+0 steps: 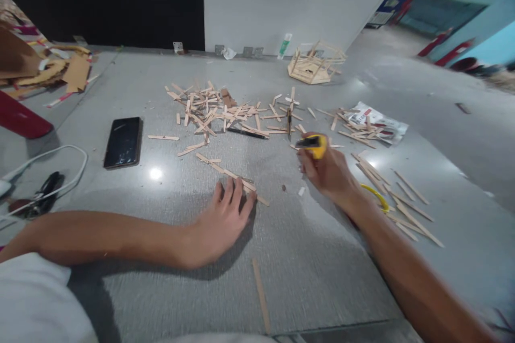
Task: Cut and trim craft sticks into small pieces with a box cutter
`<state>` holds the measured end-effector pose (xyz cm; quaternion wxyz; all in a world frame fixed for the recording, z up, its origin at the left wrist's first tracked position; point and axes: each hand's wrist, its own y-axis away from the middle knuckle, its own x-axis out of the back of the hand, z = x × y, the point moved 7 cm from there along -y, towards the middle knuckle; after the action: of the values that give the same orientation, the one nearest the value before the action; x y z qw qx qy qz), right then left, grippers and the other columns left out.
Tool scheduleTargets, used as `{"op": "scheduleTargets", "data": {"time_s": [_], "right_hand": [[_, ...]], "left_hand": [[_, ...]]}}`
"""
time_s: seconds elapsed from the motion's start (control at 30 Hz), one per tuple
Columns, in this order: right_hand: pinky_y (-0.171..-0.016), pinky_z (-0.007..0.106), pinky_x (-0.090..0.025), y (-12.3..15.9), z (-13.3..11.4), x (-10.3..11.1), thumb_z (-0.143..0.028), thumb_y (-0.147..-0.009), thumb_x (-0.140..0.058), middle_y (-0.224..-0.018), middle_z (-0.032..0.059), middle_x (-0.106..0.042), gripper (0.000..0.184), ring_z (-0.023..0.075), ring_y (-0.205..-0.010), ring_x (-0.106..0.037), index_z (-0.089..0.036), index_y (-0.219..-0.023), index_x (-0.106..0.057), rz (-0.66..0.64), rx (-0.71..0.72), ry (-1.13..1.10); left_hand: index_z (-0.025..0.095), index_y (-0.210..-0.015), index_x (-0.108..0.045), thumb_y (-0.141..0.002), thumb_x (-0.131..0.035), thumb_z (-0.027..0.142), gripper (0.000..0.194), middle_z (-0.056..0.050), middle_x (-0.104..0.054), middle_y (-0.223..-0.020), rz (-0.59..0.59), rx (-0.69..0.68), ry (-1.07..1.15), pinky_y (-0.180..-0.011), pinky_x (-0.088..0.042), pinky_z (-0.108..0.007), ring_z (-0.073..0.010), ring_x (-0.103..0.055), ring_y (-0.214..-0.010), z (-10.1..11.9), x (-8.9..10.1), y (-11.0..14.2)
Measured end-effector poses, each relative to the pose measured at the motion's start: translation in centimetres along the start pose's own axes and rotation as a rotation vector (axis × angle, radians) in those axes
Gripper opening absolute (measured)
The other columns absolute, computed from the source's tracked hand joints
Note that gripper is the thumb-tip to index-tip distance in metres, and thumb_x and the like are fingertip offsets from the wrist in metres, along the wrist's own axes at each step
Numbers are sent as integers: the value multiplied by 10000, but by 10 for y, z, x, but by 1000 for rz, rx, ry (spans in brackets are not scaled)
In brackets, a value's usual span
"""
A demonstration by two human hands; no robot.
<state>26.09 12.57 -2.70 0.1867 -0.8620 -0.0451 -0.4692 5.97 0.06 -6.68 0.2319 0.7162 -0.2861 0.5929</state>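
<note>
My left hand (pixel 220 222) rests palm down on the table, its fingers stretched out and fingertips touching a thin wooden stick (pixel 242 182). My right hand (pixel 328 174) is raised a little over the table and closed around a yellow and black utility knife (pixel 316 146); motion smears it, and its blade is not clear. Beyond both hands lies a loose pile of short cut wooden sticks (pixel 207 107), with a black pen (pixel 248 133) at its near edge. A longer flat stick (pixel 261 297) lies close to my body.
A small stick-built frame (pixel 311 69) and a glue tube (pixel 284 46) stand at the back. Long sticks (pixel 408 209), a yellow curved handle (pixel 376 197) and a plastic packet (pixel 380 122) are on the right. A phone (pixel 124 142) and white cable (pixel 74 147) lie left.
</note>
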Motion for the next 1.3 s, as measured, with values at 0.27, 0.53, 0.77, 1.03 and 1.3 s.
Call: {"op": "scheduleTargets", "data": {"time_s": [0.27, 0.53, 0.77, 1.03, 1.3], "right_hand": [[-329, 191, -355, 17, -18, -16, -486, -827, -743, -569, -89, -550, 339, 85, -363, -448, -277, -951, -506, -29, -305, -996], [-346, 205, -391, 32, -26, -51, -531, -779, -788, -535, -41, -594, 381, 91, -385, -498, -189, -888, -660, -245, -416, -919], [-439, 251, -507, 44, -44, -73, -585, -863, -691, -672, 47, -696, 450, 142, -500, -641, -152, -981, -712, -402, -413, -904], [-506, 257, -529, 42, -40, -71, -519, -863, -727, -708, 28, -701, 356, 134, -556, -644, -187, -989, -692, -313, -397, -824], [-437, 217, -449, 46, -44, -72, -517, -926, -654, -607, 5, -674, 340, 116, -475, -605, -207, -798, -597, -352, -295, -741]], "left_hand": [[-16, -1547, -335, -1044, -417, 311, 606, -365, -395, -1525, 70, 59, 9, -1117, -349, -622, -495, -401, -1431, -3, 3, -1], [-90, -1477, -440, -1058, -299, 360, 631, -324, -441, -1512, 40, 114, 7, -1084, -394, -611, -472, -428, -1422, -7, 10, -2], [-120, -1430, -482, -1050, -311, 344, 624, -337, -454, -1493, 91, 66, 17, -1064, -393, -601, -467, -446, -1409, -5, 11, -4], [-98, -1435, -475, -1025, -358, 367, 631, -348, -444, -1500, 88, 70, 64, -1095, -366, -607, -468, -456, -1401, -8, 12, -5], [-101, -1486, -413, -1038, -332, 362, 649, -325, -414, -1530, 63, 63, 96, -1153, -282, -632, -459, -380, -1456, -8, 9, -6]]}}
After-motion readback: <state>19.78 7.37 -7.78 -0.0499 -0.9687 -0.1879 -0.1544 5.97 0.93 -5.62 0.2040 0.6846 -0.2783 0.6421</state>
